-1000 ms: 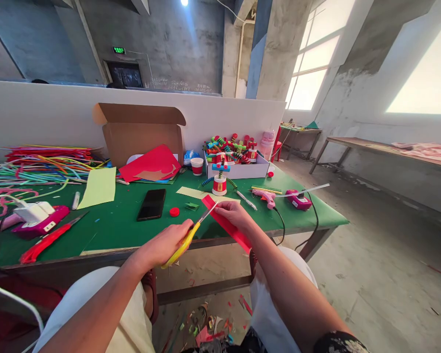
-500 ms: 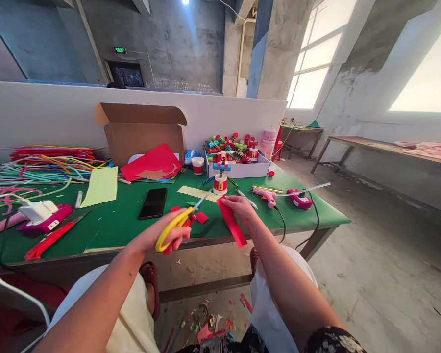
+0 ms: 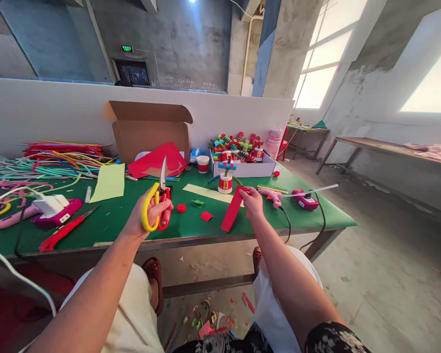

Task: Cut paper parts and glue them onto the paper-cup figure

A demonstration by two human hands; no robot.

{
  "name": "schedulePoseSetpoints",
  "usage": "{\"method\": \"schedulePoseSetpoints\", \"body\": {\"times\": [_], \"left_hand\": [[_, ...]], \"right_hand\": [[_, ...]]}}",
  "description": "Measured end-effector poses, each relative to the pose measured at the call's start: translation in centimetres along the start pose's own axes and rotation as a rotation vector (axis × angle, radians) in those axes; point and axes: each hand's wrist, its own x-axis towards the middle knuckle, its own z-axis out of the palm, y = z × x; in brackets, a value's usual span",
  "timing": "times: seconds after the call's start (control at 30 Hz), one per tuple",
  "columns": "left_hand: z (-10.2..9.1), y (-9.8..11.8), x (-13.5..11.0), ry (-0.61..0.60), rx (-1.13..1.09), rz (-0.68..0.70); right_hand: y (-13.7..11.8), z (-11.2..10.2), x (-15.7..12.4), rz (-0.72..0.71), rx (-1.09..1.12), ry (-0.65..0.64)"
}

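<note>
My left hand is closed round the handles of scissors, one loop yellow and one red, blades pointing up and together. Between the fingertips of my right hand is a red paper strip, slanting down to the left over the table's front part. On the table between my hands lie a small red paper piece, a green paper scrap and a red round cap. Behind them stands a paper-cup figure with coiled arms, beside a pale yellow paper strip.
A white box of similar figures stands at the back. A pink glue gun and a purple power socket lie right. Left are pipe cleaners, a red-handled cutter and yellow paper. Cables hang over the front edge.
My left hand has moved left with the scissors, away from the paper, and turned them upright. The red strip in my right hand now slants the other way.
</note>
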Motion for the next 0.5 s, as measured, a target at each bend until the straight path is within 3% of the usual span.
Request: {"method": "schedulePoseSetpoints", "body": {"times": [0.07, 0.33, 0.5], "left_hand": [[0.0, 0.0, -0.2, 0.025, 0.069, 0.015], [-0.9, 0.6, -0.3, 0.126, 0.109, 0.071], [-0.5, 0.6, -0.4, 0.113, 0.122, 0.044]], "right_hand": [[0.0, -0.1, 0.1, -0.015, -0.034, -0.029], [-1.8, -1.4, 0.7, 0.182, -0.144, -0.137], [-1.4, -0.6, -0.1, 0.282, -0.073, -0.251]]}}
